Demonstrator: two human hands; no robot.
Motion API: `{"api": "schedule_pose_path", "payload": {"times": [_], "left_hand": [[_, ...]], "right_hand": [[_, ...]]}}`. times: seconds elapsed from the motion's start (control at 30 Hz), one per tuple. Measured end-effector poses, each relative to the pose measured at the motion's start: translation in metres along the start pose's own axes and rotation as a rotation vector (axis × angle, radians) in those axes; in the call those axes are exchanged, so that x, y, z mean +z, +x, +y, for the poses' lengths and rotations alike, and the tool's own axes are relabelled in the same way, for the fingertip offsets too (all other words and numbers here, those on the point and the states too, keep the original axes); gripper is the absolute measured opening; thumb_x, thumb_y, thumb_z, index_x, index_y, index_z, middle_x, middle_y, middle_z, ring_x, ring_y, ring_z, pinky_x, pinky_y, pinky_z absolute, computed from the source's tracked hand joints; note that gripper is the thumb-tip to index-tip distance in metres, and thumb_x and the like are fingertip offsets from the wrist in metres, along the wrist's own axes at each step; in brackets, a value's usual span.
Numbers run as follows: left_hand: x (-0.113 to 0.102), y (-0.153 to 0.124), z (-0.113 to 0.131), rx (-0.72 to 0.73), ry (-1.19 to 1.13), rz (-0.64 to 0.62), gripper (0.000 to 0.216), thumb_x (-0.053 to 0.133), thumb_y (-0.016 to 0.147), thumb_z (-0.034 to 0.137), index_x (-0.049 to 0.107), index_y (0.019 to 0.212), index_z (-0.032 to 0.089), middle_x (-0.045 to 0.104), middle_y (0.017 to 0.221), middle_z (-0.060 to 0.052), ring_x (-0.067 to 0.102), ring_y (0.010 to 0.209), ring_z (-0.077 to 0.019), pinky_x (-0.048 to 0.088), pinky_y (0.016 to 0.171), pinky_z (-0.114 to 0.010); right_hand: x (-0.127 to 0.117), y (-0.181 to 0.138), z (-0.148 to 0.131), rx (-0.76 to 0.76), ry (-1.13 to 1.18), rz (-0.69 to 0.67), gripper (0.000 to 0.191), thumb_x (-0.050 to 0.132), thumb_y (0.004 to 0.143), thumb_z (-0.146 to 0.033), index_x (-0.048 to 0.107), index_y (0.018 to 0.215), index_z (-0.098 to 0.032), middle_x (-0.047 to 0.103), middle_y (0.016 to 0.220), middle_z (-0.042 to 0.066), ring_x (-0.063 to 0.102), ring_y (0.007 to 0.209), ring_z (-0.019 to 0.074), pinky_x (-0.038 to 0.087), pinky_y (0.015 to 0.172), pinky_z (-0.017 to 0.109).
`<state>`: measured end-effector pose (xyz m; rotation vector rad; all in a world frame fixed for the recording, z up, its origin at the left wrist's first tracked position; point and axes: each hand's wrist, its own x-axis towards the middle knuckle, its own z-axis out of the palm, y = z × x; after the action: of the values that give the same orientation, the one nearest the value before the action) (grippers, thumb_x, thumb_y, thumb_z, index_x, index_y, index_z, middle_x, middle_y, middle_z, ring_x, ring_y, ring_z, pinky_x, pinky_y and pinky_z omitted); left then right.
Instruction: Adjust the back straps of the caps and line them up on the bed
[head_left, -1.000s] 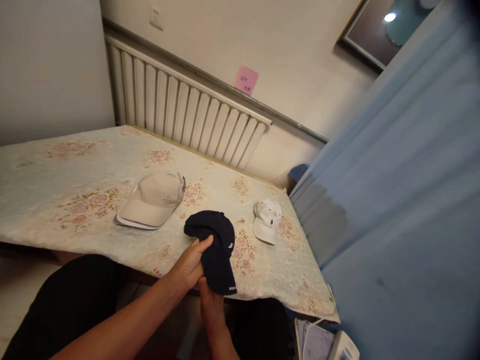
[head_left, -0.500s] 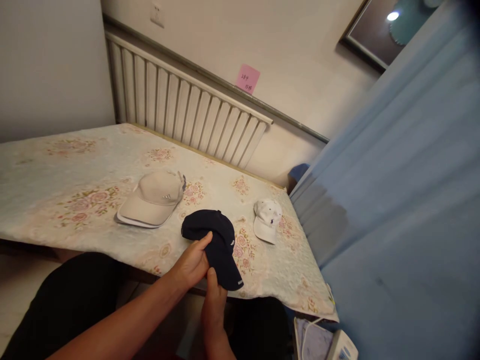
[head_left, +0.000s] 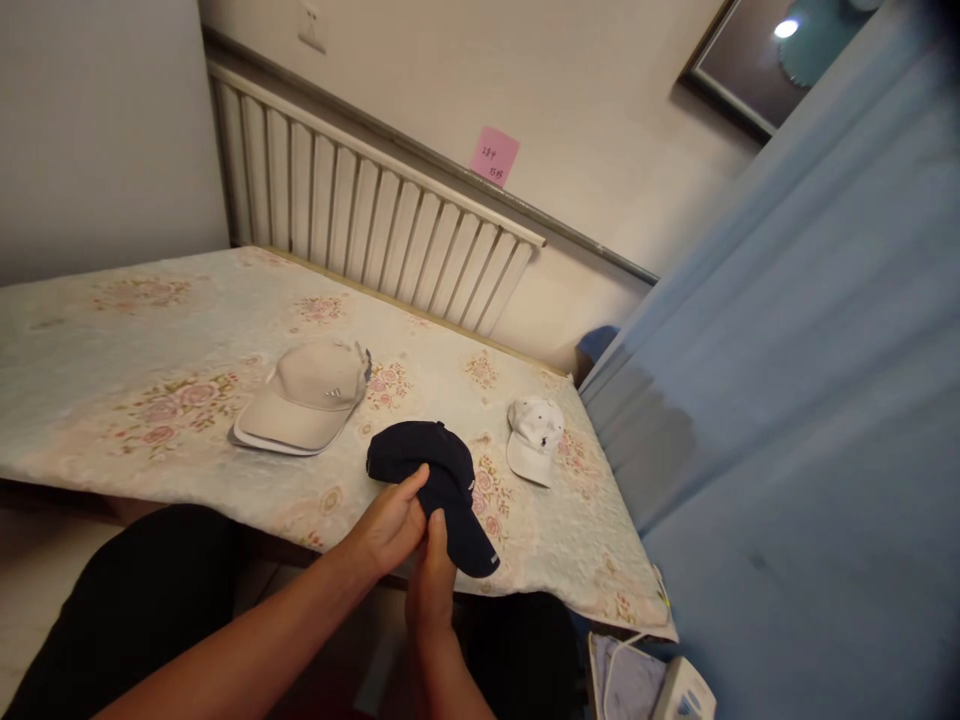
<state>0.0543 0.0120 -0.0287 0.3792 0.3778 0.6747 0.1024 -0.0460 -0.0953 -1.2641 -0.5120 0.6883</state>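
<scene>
A dark navy baseball cap (head_left: 431,455) is held over the near edge of the bed, its brim pointing down to the right. My left hand (head_left: 394,520) grips its near side, thumb on top and the other fingers hidden beneath. Close beside it, my right hand (head_left: 433,575) pinches the cap near the base of the brim, thumb uppermost. To the left lies a beige cap (head_left: 307,395) with a paler brim edge showing underneath it. A white cap (head_left: 534,440) with a small dark emblem rests on the right.
A floral cover (head_left: 247,300) spreads over the bed. Behind stands a radiator (head_left: 375,215) against the wall, with a pink note (head_left: 495,155) above it. A blue curtain (head_left: 787,400) hangs at the right. Below the bed's right corner sits a white device (head_left: 686,690).
The navy cap has shifted slightly right and tilted a little. My right hand has moved up along it, closer to my left hand. The other caps have stayed put.
</scene>
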Motion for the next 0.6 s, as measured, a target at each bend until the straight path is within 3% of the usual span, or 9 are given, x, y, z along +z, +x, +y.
{"api": "schedule_pose_path", "payload": {"times": [0.2, 0.33, 0.5, 0.6], "left_hand": [[-0.007, 0.003, 0.017, -0.189, 0.005, -0.019, 0.042, 0.048, 0.089, 0.043, 0.066, 0.101, 0.007, 0.071, 0.071, -0.013, 0.069, 0.074, -0.0268, 0.054, 0.071, -0.036], [-0.014, 0.007, 0.022, -0.144, -0.027, 0.004, 0.045, 0.041, 0.092, 0.044, 0.064, 0.104, 0.007, 0.071, 0.072, -0.013, 0.068, 0.072, -0.0254, 0.053, 0.066, -0.035], [-0.009, 0.007, 0.016, -0.121, -0.011, -0.055, 0.045, 0.038, 0.093, 0.042, 0.063, 0.106, 0.007, 0.069, 0.069, -0.012, 0.067, 0.065, -0.0236, 0.051, 0.057, -0.032], [-0.004, 0.004, 0.008, -0.059, -0.116, -0.032, 0.033, 0.043, 0.094, 0.032, 0.064, 0.101, 0.009, 0.071, 0.074, -0.010, 0.068, 0.067, -0.0210, 0.052, 0.064, -0.030]], "right_hand": [[0.002, 0.004, -0.008, 0.119, 0.196, -0.044, 0.052, 0.047, 0.084, -0.049, 0.064, 0.113, -0.009, 0.069, 0.112, 0.014, 0.065, 0.105, 0.0258, 0.052, 0.089, 0.038], [-0.002, 0.007, -0.009, 0.094, 0.241, -0.005, 0.049, 0.047, 0.084, -0.047, 0.063, 0.113, -0.010, 0.069, 0.110, 0.013, 0.066, 0.099, 0.0251, 0.053, 0.085, 0.039], [0.001, 0.005, -0.018, 0.080, 0.271, -0.033, 0.049, 0.046, 0.086, -0.048, 0.065, 0.110, -0.009, 0.070, 0.109, 0.014, 0.065, 0.102, 0.0251, 0.051, 0.086, 0.037], [0.006, 0.004, -0.027, 0.105, 0.230, -0.064, 0.051, 0.048, 0.086, -0.050, 0.066, 0.109, -0.009, 0.070, 0.110, 0.013, 0.064, 0.106, 0.0242, 0.049, 0.092, 0.035]]}}
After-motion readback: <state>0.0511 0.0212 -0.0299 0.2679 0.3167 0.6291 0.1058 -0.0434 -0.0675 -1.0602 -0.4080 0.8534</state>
